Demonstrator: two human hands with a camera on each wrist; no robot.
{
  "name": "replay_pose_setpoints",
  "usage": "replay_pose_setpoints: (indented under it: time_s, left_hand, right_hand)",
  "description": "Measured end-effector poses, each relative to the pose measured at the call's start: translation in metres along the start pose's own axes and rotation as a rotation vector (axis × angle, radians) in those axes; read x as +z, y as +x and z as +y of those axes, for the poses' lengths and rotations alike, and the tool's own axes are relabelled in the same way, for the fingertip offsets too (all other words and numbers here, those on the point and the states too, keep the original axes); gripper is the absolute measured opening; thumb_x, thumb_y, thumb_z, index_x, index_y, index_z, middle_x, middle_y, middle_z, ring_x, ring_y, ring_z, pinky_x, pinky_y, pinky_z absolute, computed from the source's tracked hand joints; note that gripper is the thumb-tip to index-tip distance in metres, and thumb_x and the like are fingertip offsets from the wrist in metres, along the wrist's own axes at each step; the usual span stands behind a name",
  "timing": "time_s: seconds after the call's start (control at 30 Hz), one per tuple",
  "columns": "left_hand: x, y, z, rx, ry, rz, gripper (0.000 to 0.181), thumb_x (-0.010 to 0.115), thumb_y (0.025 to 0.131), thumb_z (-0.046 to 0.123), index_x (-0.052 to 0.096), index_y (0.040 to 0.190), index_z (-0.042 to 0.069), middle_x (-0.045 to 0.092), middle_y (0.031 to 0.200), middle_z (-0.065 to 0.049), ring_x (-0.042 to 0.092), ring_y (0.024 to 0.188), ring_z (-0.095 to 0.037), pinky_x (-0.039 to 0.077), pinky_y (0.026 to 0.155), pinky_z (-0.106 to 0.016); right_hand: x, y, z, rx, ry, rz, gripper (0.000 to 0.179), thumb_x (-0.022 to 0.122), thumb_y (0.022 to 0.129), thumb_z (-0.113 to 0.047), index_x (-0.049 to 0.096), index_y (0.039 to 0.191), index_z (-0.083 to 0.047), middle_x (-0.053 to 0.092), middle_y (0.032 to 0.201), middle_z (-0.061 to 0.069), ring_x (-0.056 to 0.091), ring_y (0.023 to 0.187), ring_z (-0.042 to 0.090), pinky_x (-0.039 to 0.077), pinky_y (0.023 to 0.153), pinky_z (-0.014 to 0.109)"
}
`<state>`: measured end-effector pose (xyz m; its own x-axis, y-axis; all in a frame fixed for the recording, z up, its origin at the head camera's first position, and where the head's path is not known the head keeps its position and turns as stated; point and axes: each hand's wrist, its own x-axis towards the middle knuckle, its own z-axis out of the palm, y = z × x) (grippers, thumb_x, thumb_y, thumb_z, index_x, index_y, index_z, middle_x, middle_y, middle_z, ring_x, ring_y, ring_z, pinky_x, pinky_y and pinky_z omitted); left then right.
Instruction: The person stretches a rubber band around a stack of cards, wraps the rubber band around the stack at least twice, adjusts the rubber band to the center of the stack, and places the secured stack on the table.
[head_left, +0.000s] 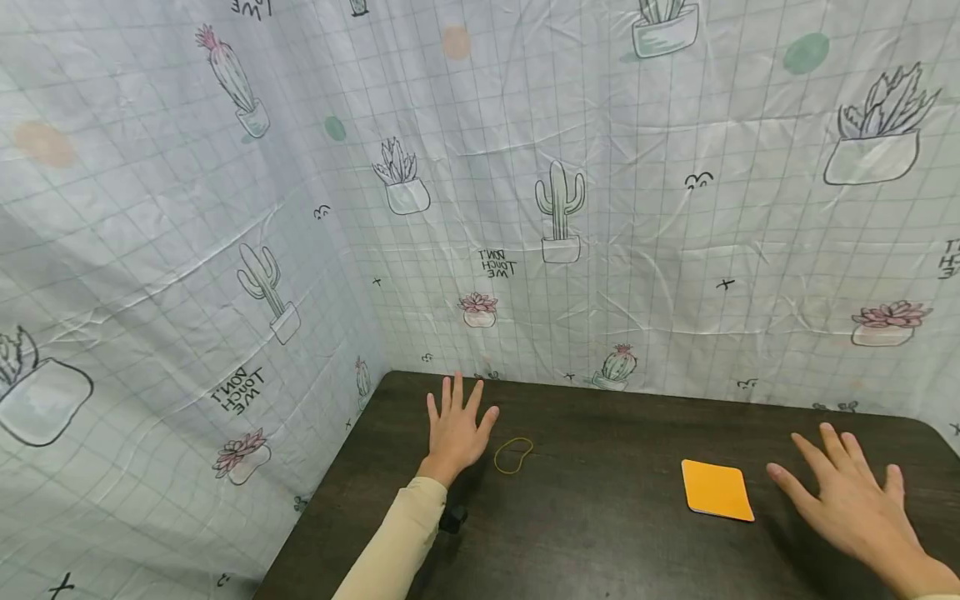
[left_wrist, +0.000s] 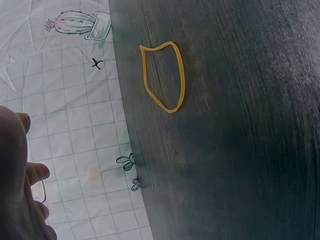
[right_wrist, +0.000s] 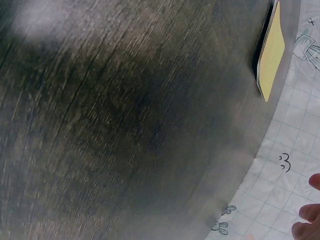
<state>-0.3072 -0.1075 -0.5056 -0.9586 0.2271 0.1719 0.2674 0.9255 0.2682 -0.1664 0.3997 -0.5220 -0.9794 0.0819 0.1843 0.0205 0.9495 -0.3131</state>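
Observation:
A thin yellow rubber band (head_left: 513, 456) lies in a loose loop on the dark table, and the left wrist view shows the same rubber band (left_wrist: 182, 75) close up. Just left of it my left hand (head_left: 456, 435) is spread out, palm down, holding nothing. Toward the right side lies a flat orange square with rounded corners (head_left: 717, 490); from the right wrist view this square (right_wrist: 272, 55) looks like a thin stack with a pale edge. My right hand (head_left: 855, 496), fingers spread and holding nothing, is to the right of the square.
The dark wooden table (head_left: 585, 533) ends at the back and left against a hanging white cloth (head_left: 480, 217) printed with cacti and a grid. A small black object (head_left: 453, 519), partly hidden, shows at the left sleeve (head_left: 401, 533).

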Motion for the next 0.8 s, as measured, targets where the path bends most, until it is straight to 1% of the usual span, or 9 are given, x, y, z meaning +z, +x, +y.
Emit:
replay_pose_setpoints:
  time_s: [0.2, 0.37, 0.47, 0.5, 0.6, 0.7, 0.8]
  left_hand:
    - [0.004, 0.0, 0.002, 0.002, -0.008, -0.003, 0.066, 0.029, 0.106, 0.058, 0.025, 0.162, 0.023, -0.001, 0.168, -0.012, -0.008, 0.153, -0.032, -0.007, 0.118, -0.063]
    - [0.006, -0.001, 0.002, 0.008, -0.012, -0.001, 0.067, 0.028, 0.106, 0.059, 0.026, 0.161, 0.022, -0.002, 0.168, -0.012, -0.007, 0.153, -0.032, -0.007, 0.118, -0.063]
    - [0.007, -0.002, 0.003, 0.011, -0.02, 0.003, 0.067, 0.028, 0.106, 0.059, 0.026, 0.161, 0.022, -0.002, 0.168, -0.012, -0.007, 0.153, -0.033, -0.007, 0.118, -0.063]
    - [0.007, -0.002, 0.004, 0.012, -0.021, 0.004, 0.067, 0.027, 0.106, 0.06, 0.026, 0.161, 0.022, -0.002, 0.168, -0.012, -0.006, 0.153, -0.033, -0.006, 0.118, -0.063]
    - [0.007, -0.003, 0.006, 0.017, -0.018, 0.003, 0.067, 0.026, 0.106, 0.06, 0.025, 0.161, 0.023, -0.002, 0.168, -0.012, -0.006, 0.153, -0.032, -0.006, 0.118, -0.063]
    - [0.007, -0.004, 0.008, 0.023, -0.023, 0.0, 0.067, 0.027, 0.106, 0.06, 0.024, 0.162, 0.023, -0.002, 0.168, -0.012, -0.007, 0.153, -0.032, -0.007, 0.118, -0.062]
    - [0.008, -0.006, 0.009, 0.027, -0.022, -0.006, 0.067, 0.026, 0.106, 0.06, 0.023, 0.162, 0.024, -0.003, 0.168, -0.012, -0.006, 0.153, -0.032, -0.006, 0.118, -0.062]
  right_hand:
    - [0.003, -0.001, -0.002, -0.015, 0.026, 0.008, 0.084, 0.045, 0.103, -0.056, 0.025, 0.151, 0.01, -0.008, 0.157, 0.038, -0.016, 0.144, 0.052, -0.021, 0.097, 0.079]
    - [0.003, 0.0, -0.005, -0.009, 0.05, 0.001, 0.083, 0.045, 0.104, -0.055, 0.026, 0.15, 0.012, -0.005, 0.157, 0.039, -0.014, 0.144, 0.053, -0.013, 0.1, 0.081]
    - [0.003, 0.002, -0.007, -0.001, 0.059, 0.006, 0.082, 0.045, 0.104, -0.054, 0.029, 0.148, 0.013, 0.0, 0.156, 0.04, -0.004, 0.143, 0.058, 0.0, 0.1, 0.083]
    - [0.003, 0.003, -0.008, -0.003, 0.061, 0.009, 0.081, 0.045, 0.104, -0.054, 0.029, 0.147, 0.014, 0.002, 0.156, 0.041, 0.002, 0.141, 0.061, 0.005, 0.099, 0.083]
    - [0.003, 0.004, -0.01, -0.001, 0.056, 0.012, 0.081, 0.045, 0.104, -0.053, 0.03, 0.147, 0.014, 0.006, 0.154, 0.043, 0.018, 0.132, 0.067, 0.021, 0.091, 0.083]
    - [0.004, 0.005, -0.011, 0.007, 0.064, -0.005, 0.082, 0.045, 0.105, -0.053, 0.027, 0.149, 0.013, 0.009, 0.153, 0.044, 0.026, 0.122, 0.071, 0.028, 0.084, 0.082]
    - [0.006, 0.006, -0.013, 0.019, 0.082, -0.022, 0.083, 0.044, 0.104, -0.054, 0.027, 0.149, 0.014, 0.013, 0.15, 0.047, 0.027, 0.117, 0.072, 0.029, 0.082, 0.082]
